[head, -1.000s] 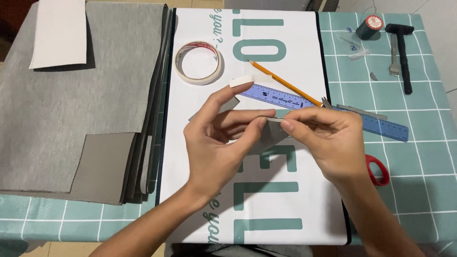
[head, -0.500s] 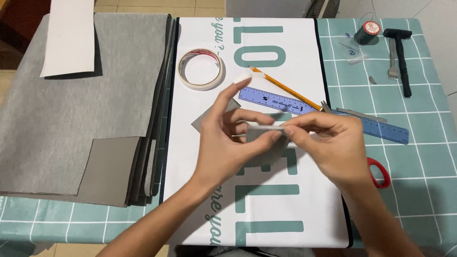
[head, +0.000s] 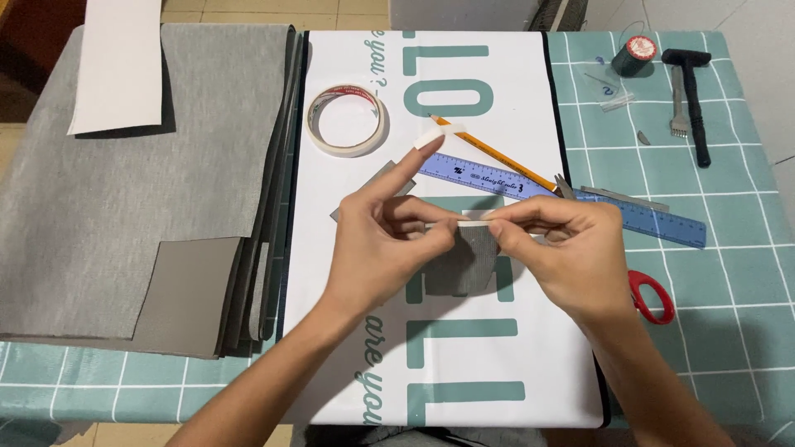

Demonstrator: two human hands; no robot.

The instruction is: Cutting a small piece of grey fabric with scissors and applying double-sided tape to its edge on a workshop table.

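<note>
Teal-checked tabletop [head: 729,331] under a white printed mat [head: 348,273]. Mid-frame, left hand [head: 381,248] and right hand [head: 563,248] fingers pinching a tape strip [head: 474,220] onto a grey fabric piece [head: 464,261], seemingly partly stuck. Another strip waiting on left forefinger; tape roll [head: 346,119] at upper centre.

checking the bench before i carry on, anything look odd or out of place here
One small oddity: a spare strip of tape is stuck on the left hand's raised index fingertip. Both hands hold a grey piece with tape along its top edge. The rest lies flat and orderly.
</note>
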